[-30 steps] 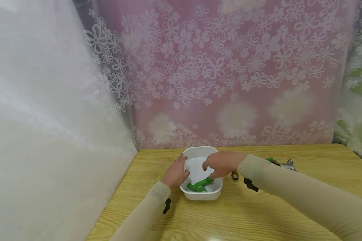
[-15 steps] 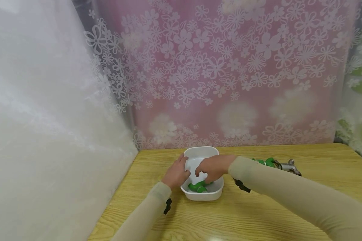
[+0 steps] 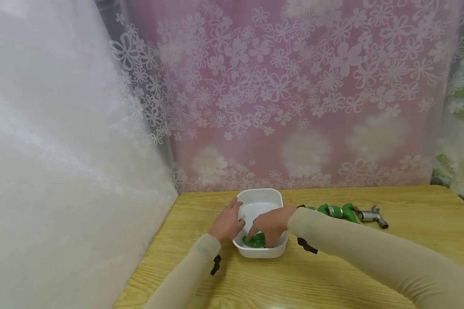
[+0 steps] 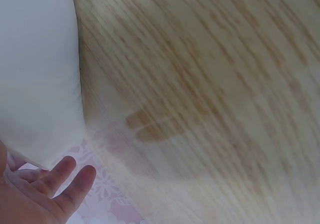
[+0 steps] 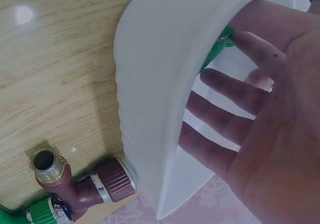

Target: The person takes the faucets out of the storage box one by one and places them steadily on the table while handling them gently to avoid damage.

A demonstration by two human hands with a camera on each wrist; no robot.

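A white plastic basin stands on the wooden table. My left hand grips its left wall at the rim, thumb reaching inside; the left wrist view shows several fingertips of this hand beside the outer wall. Inside, my right hand pinches a green tap lying near the front end, thumb on one side and fingers on the other. Part of the tap is hidden under the hand. In the right wrist view the other fingers hang over the rim, with a bit of green tap showing.
To the right of the basin several taps lie in a row: green taps and a silver metal tap, partly behind my right sleeve. A dark red tap with a brass threaded end lies close beside the basin. A floral curtain hangs behind.
My right hand has moved left and down into the basin and taken hold of the green tap. More of the taps on the right now shows. The left hand stays on the rim.
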